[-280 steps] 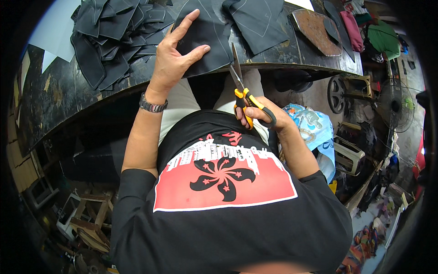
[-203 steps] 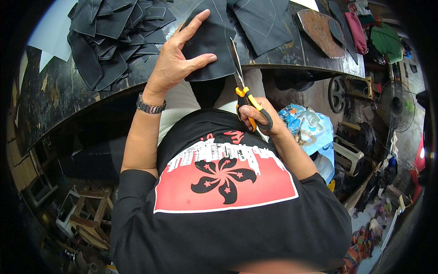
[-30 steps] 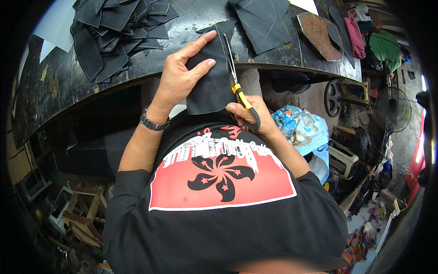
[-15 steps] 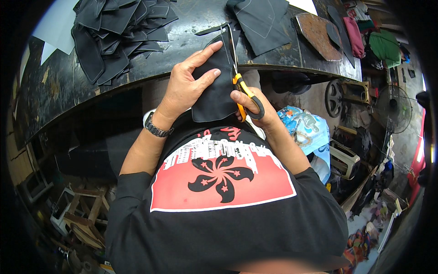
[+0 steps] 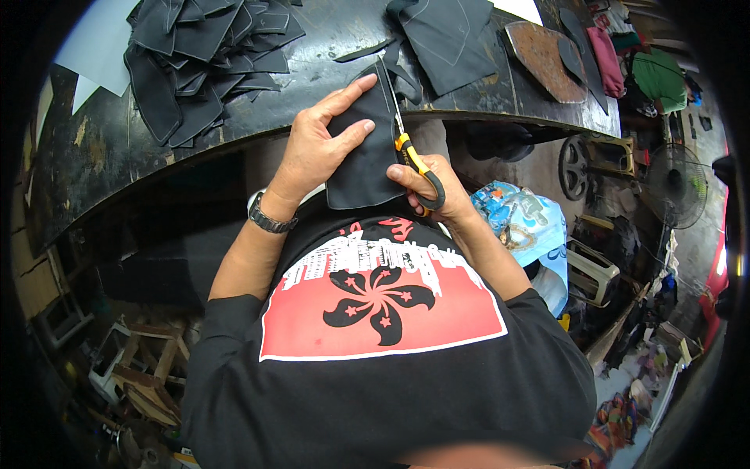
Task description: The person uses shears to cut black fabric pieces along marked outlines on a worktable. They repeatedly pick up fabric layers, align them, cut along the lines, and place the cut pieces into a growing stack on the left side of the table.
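Note:
My left hand [image 5: 316, 141] holds a black fabric piece [image 5: 361, 173] over the table's near edge. Its forefinger and thumb lie across the top of the cloth, and the other fingers are hidden. Pale chalk lines run near the right edge of that piece. Wrapped round the handles of yellow-and-black scissors [image 5: 406, 148] is my right hand [image 5: 437, 186]. The scissor blades lie along the right edge of the piece, nearly together, tips pointing away from me. A narrow black offcut [image 5: 401, 76] hangs loose beside the blades.
Many cut black pieces [image 5: 207, 47] are heaped at the far left of the dark table [image 5: 86, 152]. Marked black cloth [image 5: 449, 47] and a brown template board [image 5: 543, 62] lie to the right. Below stand a blue patterned bag [image 5: 523, 227] and a fan [image 5: 676, 184].
The scissor blades, spread apart before, have come together, and the handles have closed in my right hand. The strip on the right has dropped away from the piece. My left hand stays nearly still.

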`<control>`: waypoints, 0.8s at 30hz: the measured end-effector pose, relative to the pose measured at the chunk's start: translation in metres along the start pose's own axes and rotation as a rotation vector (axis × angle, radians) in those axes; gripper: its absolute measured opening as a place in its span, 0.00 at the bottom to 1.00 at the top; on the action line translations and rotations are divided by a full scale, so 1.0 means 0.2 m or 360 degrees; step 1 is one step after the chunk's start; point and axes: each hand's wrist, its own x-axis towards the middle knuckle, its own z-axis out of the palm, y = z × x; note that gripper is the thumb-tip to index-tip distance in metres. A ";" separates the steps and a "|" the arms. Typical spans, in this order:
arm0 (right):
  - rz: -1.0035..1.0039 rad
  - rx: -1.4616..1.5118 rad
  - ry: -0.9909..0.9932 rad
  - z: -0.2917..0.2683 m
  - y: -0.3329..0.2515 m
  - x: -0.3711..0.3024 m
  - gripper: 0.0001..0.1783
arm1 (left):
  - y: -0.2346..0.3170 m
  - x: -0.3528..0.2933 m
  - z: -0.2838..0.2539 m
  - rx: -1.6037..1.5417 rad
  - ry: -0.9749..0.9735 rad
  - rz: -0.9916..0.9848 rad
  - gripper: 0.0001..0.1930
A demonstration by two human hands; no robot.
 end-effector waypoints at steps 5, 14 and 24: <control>-0.0073 0.0387 -0.0002 0.01 0.02 0.06 0.22 | 0.08 0.06 -0.12 0.0135 0.0022 0.0056 0.24; -0.0203 0.0332 -0.0062 0.03 0.02 0.02 0.20 | 0.58 0.46 -0.66 0.1113 0.0825 0.0525 0.23; -0.0797 0.0189 0.0609 -0.17 -0.15 0.05 0.15 | 0.66 0.01 -0.03 -0.0678 -0.1065 0.0311 0.15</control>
